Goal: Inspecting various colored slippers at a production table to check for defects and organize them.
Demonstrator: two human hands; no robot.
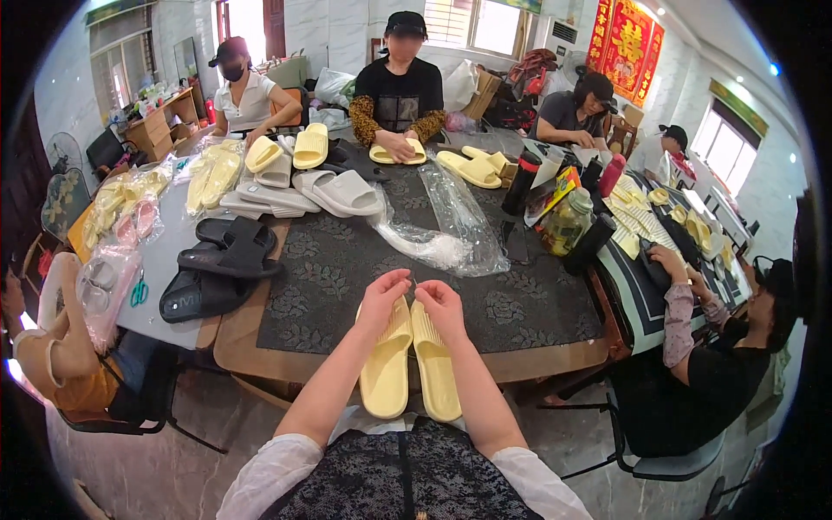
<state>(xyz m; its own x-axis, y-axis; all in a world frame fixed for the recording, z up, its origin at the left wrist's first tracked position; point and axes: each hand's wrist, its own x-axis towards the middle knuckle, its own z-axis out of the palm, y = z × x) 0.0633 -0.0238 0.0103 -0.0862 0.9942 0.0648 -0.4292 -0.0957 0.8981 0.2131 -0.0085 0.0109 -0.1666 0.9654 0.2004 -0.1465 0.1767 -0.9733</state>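
Observation:
Two pale yellow slippers lie side by side with their heels toward me, reaching past the table's near edge over my lap: the left slipper (pixel 384 381) and the right slipper (pixel 440 386). Over the ribbed strap of the left one is my left hand (pixel 383 300), its thumb and fingers drawn into a pinch. My right hand (pixel 442 308) is closed the same way above the other strap. The fingertips of both hands nearly meet; whatever is between them, if anything, is too small to make out. The hands partly hide the toe ends.
Ahead on the dark floral mat (pixel 347 295) lies a crumpled clear plastic bag (pixel 442 247). Black slides (pixel 217 269) and grey slippers (pixel 342 192) are stacked to the left. A jar (pixel 568 221) and bottles stand right. Co-workers sit around the table, one handling a yellow slipper (pixel 386 156).

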